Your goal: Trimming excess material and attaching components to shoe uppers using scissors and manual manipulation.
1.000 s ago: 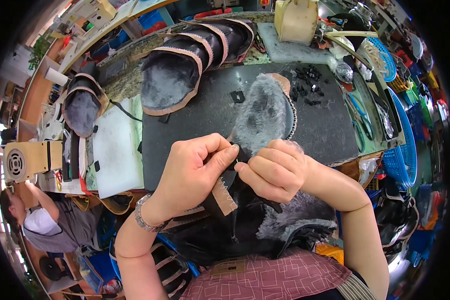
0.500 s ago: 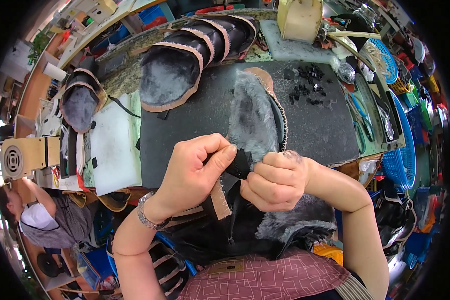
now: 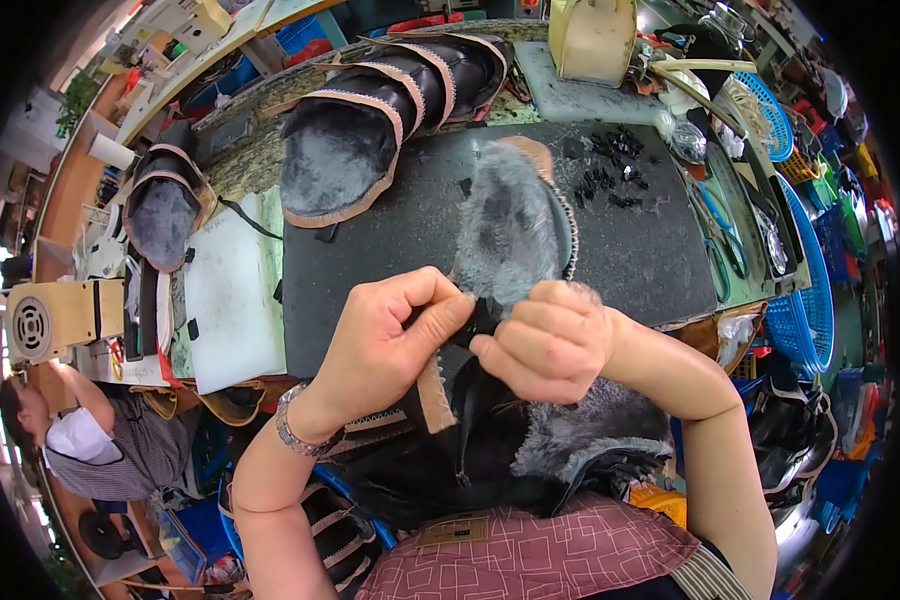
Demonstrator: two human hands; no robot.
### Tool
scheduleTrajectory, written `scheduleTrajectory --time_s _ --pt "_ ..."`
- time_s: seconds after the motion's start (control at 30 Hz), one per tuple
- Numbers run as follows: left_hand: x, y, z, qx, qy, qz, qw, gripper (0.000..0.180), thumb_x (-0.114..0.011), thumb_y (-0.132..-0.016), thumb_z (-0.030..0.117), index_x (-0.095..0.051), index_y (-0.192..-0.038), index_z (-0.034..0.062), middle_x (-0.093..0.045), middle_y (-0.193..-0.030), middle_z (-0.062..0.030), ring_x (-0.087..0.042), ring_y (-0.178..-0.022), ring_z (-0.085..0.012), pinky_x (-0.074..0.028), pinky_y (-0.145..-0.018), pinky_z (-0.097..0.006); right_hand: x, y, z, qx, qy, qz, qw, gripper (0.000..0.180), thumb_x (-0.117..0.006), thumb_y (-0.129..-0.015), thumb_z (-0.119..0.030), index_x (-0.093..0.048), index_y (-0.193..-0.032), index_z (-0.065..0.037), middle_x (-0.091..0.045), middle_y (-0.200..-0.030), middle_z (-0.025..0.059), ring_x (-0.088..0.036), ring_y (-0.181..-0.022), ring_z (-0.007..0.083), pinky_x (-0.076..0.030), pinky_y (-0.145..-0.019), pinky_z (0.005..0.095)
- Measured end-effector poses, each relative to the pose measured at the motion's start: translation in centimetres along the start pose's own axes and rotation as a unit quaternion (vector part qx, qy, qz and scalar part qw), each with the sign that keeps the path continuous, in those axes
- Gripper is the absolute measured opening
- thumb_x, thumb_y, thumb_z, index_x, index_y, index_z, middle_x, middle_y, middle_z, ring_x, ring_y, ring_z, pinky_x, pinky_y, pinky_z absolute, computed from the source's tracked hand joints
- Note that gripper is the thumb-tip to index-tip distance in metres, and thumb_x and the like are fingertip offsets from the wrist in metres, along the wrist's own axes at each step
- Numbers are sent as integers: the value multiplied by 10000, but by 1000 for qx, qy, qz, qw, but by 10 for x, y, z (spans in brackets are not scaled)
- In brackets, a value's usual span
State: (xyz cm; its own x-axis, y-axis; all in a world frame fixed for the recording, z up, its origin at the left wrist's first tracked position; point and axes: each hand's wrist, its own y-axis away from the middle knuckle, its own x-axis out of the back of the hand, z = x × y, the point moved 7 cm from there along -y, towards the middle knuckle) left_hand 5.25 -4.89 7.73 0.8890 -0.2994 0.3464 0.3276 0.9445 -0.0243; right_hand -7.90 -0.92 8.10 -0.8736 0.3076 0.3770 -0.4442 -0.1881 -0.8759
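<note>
Both of my hands are closed on a shoe upper (image 3: 510, 215) lined with grey fur. Its furry toe end points away from me over a dark work mat, and a tan stitched edge runs along its right side. My left hand (image 3: 395, 335) pinches the black part of the upper between thumb and forefinger. Right beside it, my right hand (image 3: 550, 345) grips the same black part in a fist. A tan zigzag-stitched strip (image 3: 436, 396) hangs below my left hand. What lies inside the fingers is hidden.
Several black fur-lined uppers (image 3: 340, 160) stand nested at the far left of the mat (image 3: 650, 255). Small black scraps (image 3: 610, 165) lie at its far right, near blue-handled scissors (image 3: 720, 220). More uppers fill my lap (image 3: 590, 440). A person (image 3: 110, 430) sits at the left.
My right hand has shifted slightly away from me and a little to the left, closer to my left hand. The black part between them shows less. My left hand has hardly moved.
</note>
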Motion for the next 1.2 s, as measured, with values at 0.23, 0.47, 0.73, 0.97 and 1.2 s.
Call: scheduleTrajectory --time_s 0.23,0.47,0.73,0.97,1.2 --pt "2 -2 0 41 -53 -59 996 219 -589 -863 142 -549 -728 -26 -463 -560 -64 -382 -546 -54 -351 -490 -241 -4 3 -2 5 -10 15 1000 318 -590 -600 -148 -621 -886 -12 -518 -843 43 -454 -631 137 -380 -512 257" --pt "1 1 0 -55 -38 -15 998 193 -578 -854 103 -541 -713 -24 -470 -588 -59 -403 -535 -95 -341 -487 -255 -5 1 -8 44 -18 6 999 256 -595 -626 -148 -622 -857 -41 -506 -863 41 -511 -710 162 -425 -625 288" --pt "5 2 -7 -24 13 14 1000 197 -542 -892 107 -535 -739 -17 -463 -606 -2 -377 -583 -52 -325 -507 -221 -9 6 -10 23 -19 12 999 213 -602 -654 -127 -616 -854 -55 -494 -882 40 -529 -785 184 -437 -683 309" --pt "10 3 -21 21 36 30 999 195 -565 -891 138 -559 -767 -13 -454 -614 50 -364 -592 -24 -309 -497 -200 -22 15 -4 6 -17 30 999 197 -602 -676 -105 -589 -867 -60 -494 -881 49 -526 -772 190 -441 -694 319" --pt "22 16 -45 104 46 53 992 142 -603 -855 97 -575 -778 -18 -475 -622 64 -365 -560 -4 -291 -468 -188 -44 20 -7 -9 -53 38 998 227 -589 -679 -137 -574 -893 -64 -513 -852 41 -526 -753 184 -427 -671 300"
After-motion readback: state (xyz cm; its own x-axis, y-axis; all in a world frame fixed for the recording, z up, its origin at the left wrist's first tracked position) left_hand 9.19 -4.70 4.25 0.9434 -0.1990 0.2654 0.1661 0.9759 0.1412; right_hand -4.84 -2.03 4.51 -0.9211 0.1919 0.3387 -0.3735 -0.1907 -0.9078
